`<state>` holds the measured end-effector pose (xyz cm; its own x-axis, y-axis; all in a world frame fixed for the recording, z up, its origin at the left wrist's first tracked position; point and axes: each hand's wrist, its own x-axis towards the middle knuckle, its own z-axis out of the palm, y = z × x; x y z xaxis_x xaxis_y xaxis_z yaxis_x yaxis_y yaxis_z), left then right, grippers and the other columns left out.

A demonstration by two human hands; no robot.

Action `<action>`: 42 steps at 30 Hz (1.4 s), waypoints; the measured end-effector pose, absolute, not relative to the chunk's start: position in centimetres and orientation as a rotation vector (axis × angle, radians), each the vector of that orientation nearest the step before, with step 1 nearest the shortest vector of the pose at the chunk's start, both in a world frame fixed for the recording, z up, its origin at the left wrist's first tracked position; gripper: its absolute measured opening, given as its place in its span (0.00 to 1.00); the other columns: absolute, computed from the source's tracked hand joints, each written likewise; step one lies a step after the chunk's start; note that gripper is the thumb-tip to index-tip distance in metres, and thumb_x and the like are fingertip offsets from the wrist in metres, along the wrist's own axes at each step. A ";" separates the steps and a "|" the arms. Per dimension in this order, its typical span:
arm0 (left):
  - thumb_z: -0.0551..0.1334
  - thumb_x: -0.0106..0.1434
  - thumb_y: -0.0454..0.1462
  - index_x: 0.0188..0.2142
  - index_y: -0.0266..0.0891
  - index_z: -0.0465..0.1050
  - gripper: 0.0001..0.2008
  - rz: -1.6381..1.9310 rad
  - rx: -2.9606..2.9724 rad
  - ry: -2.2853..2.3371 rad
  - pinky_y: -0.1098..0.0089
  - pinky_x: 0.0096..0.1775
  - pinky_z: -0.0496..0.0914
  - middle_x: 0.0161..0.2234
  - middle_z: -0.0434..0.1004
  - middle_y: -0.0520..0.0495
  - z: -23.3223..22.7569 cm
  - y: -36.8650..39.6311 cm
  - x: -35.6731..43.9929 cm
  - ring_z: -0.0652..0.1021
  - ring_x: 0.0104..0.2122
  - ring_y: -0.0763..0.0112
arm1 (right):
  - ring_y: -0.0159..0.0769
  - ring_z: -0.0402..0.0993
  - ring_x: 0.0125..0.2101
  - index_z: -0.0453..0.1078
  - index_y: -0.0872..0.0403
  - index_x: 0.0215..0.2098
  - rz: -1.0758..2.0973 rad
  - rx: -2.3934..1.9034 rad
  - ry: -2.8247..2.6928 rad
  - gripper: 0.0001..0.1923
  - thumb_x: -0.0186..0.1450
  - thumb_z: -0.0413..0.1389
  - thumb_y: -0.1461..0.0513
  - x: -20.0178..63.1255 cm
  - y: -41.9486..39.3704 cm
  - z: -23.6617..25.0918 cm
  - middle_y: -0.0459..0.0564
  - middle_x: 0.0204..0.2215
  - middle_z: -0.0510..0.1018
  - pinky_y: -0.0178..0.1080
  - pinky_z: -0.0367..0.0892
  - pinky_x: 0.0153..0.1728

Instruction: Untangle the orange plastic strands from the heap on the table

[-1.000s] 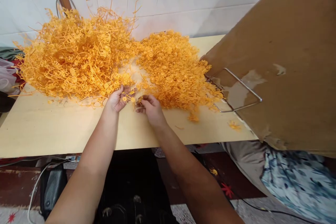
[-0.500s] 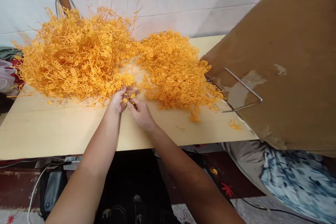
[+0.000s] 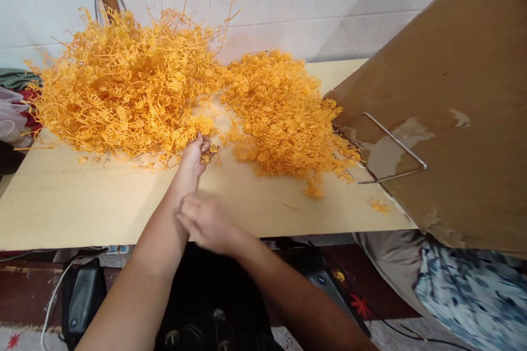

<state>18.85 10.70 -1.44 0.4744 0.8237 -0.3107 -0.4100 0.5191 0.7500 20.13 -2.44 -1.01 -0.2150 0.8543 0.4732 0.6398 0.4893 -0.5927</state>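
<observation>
Two heaps of orange plastic pieces lie on the pale wooden surface [image 3: 82, 203]: the larger, stringy heap [image 3: 123, 82] at the far left and the denser heap [image 3: 284, 115] to its right, with a narrow gap of bare wood between them. The left hand [image 3: 195, 153] rests at the near edge of the larger heap, its fingers [image 3: 202, 145] curled round a small orange sprig [image 3: 212, 152] that sticks out on the side toward the gap.

Half a second ago both hands met at that sprig — now the right hand [image 3: 206, 222] has drawn back to the near edge of the surface, beside the left forearm and well apart from both heaps. It is blurred, its fingers loosely bent, and I cannot tell whether they grip anything. The left hand has barely shifted.

A tilted sheet of brown cardboard [image 3: 453, 109] fills the right side, with a bent wire frame [image 3: 387, 153] lying against it just beside the denser heap. A few loose orange bits [image 3: 379, 205] lie near its lower corner.
</observation>
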 end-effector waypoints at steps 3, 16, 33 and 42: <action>0.55 0.61 0.40 0.22 0.36 0.65 0.13 0.700 0.676 0.675 0.77 0.28 0.64 0.12 0.58 0.57 -1.8 11.0 18.5 0.65 0.16 0.80 | 0.29 0.62 0.23 0.57 0.53 0.24 0.561 -1.232 -1.701 0.10 0.64 0.43 0.61 19.7 -2.8 -0.9 0.46 0.22 0.65 0.34 0.59 0.25; 0.52 0.62 0.36 0.24 0.34 0.68 0.13 0.635 0.686 0.627 0.76 0.25 0.63 0.16 0.66 0.53 -2.0 11.2 18.7 0.69 0.17 0.79 | 0.23 0.54 0.16 0.58 0.52 0.29 0.817 -1.447 -0.802 0.13 0.57 0.51 0.52 27.0 2.1 -1.4 0.38 0.19 0.59 0.30 0.52 0.18; 0.53 0.62 0.34 0.21 0.34 0.64 0.13 0.765 0.566 0.666 0.71 0.38 0.69 0.16 0.63 0.54 -2.1 10.3 19.7 0.73 0.21 0.78 | 0.32 0.61 0.23 0.59 0.52 0.26 0.124 -1.678 -1.524 0.09 0.63 0.43 0.59 24.4 -0.1 -2.3 0.48 0.22 0.67 0.35 0.54 0.25; 0.50 0.64 0.36 0.20 0.37 0.58 0.15 0.939 0.494 0.641 0.76 0.26 0.64 0.13 0.56 0.57 -1.6 10.3 19.9 0.66 0.15 0.81 | 0.29 0.63 0.25 0.61 0.52 0.29 0.616 -1.243 -1.795 0.07 0.63 0.45 0.62 21.0 -3.6 0.3 0.47 0.24 0.68 0.33 0.60 0.26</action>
<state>19.88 10.29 -1.63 0.4323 0.8556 -0.2847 -0.5775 0.5052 0.6413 20.96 -3.62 0.34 -0.1494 0.9200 0.3622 0.5041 0.3860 -0.7726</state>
